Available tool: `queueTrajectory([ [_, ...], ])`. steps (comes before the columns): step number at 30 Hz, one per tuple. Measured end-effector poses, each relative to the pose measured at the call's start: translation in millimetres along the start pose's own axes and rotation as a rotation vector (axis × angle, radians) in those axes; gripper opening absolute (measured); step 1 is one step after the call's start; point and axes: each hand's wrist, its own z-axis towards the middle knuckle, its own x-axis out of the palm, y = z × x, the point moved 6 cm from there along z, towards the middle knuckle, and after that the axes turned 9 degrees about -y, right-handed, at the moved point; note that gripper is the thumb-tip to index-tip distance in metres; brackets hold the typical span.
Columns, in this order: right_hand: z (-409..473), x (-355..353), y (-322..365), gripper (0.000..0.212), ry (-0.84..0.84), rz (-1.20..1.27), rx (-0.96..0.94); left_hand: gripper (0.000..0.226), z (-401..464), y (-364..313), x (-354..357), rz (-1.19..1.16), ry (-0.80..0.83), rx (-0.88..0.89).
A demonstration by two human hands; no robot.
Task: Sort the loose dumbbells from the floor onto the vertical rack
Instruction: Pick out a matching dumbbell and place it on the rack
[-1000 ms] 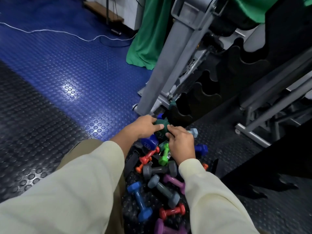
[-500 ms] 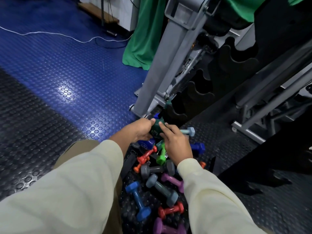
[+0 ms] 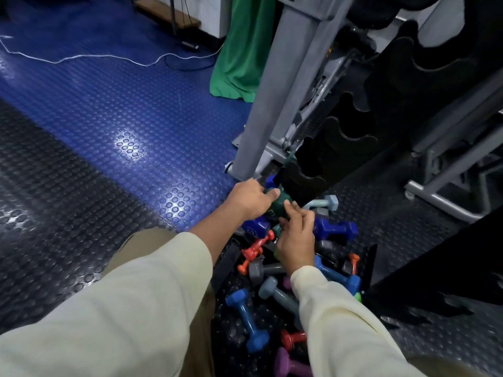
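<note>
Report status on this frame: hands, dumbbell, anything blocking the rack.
Left hand and right hand both grip the dark green dumbbell. It sits at the black rack foot, not yet slotted. Loose pile crowds the floor below.

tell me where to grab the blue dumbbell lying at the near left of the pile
Grip the blue dumbbell round its narrow handle, coming from above. It lies flat on the floor, clear of the other dumbbells, its handle bare between two wider hex heads that would stop the fingers sliding off either way.
</note>
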Motion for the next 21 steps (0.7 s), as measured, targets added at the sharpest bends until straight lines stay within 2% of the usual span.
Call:
queueTrajectory([
  [2,-5,6,-2,0.063,-0.029,0.052,0.093,0.055,-2,-3,-3,0.051,-0.035,0.019],
  [4,-7,9,-1,0.063,-0.037,0.054,0.108,0.055,-2,-2,-3,0.043,-0.049,0.018],
  [6,-6,6,5,0.062,-0.026,0.035,0.059,0.055,0,4,-3,-0.052,-0.009,-0.026],
  [9,-1,-4,15,0.045,0.028,-0.022,0.053,0.053,-4,8,-4,-0.222,0.061,-0.063],
  [11,2,-14,21,0.038,0.077,-0.053,0.051,0.054,-10,6,-5,-0.188,0.041,-0.017],
  [14,-1,-28,23,0.044,0.203,-0.120,0.042,0.051,-27,-1,-2,-0.026,-0.002,0.049],
  [16,-7,-38,18,0.048,0.261,-0.171,0.039,0.050,-37,-7,0,-0.017,-0.008,0.071],
  [18,-15,-51,11,0.049,0.240,-0.186,0.054,0.058,-46,-11,1,-0.051,0.006,0.104],
  [21,-28,-68,-5,0.048,0.214,-0.173,0.118,0.089,-62,-14,12,0.050,0.043,0.217],
])
